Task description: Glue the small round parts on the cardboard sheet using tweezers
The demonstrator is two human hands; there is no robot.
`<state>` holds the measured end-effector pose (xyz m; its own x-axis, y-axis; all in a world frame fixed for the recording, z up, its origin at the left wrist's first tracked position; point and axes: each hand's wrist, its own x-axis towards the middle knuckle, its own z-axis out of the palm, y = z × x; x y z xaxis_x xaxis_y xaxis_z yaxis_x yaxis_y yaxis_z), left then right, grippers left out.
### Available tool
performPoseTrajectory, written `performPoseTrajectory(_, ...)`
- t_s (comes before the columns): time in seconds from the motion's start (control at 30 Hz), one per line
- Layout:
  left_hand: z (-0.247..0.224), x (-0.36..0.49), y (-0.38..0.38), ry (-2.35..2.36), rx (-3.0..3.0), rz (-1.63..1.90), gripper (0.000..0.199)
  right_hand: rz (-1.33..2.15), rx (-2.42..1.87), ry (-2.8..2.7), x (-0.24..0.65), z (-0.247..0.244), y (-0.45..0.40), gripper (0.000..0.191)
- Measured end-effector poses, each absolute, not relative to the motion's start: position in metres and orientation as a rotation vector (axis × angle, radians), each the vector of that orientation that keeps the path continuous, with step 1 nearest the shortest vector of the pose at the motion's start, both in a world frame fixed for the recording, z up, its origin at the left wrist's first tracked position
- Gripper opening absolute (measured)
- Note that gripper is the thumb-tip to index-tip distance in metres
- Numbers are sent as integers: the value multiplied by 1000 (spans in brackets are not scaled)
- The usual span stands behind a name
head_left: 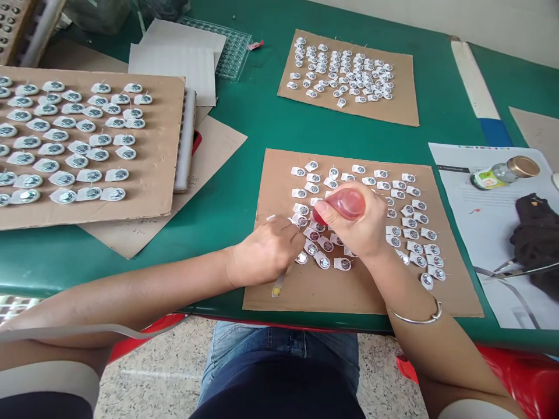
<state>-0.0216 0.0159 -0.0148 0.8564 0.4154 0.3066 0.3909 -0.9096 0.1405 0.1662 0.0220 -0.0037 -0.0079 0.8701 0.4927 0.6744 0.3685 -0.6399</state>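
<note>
My right hand [371, 224] is closed around a shiny, translucent pink-red bulb [347, 203], held over the middle of the near cardboard sheet [257, 299]. My left hand [266, 250] is closed just left of it, fingertips hidden from view. Out of its underside sticks a thin strip with a yellow end [276, 289]; the rest of the strip is covered. Around both hands, rows of small white tabs with round silver-and-black faces [342, 264] lie on the cardboard. Whether either hand touches one of them I cannot tell.
A second cardboard sheet [174, 145] with similar tabs rests raised at left; a third [349, 113] lies farther back. At right, a printed paper [454, 192] bears a small glass jar [502, 173], black cloth [539, 244] and a metal tool. A clear ridged tray [236, 52] lies behind.
</note>
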Motion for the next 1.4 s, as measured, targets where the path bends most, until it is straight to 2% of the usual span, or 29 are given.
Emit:
performPoseTrajectory(0.2, -7, -28, 29, 701, 2535, 655, 13, 346, -1363, -1734, 167, 13, 20, 30)
performPoseTrajectory(0.37, -4, -33, 39, 776, 2259, 612, 12, 353, -1360, -1621, 174, 34, 0, 31)
performPoseTrajectory(0.57, -6, -32, 41, 777, 2184, 686, 13, 432, -1401, -1354, 170, -4, -34, 31)
performPoseTrajectory(0.73, -7, -33, 39, 767, 2191, 688, 14, 342, -1498, -1327, 164, -32, -41, 27)
performPoseTrajectory(1.4, -8, -33, 39, 791, 2211, 667, 13, 383, -1566, -1345, 166, -31, -37, 33)
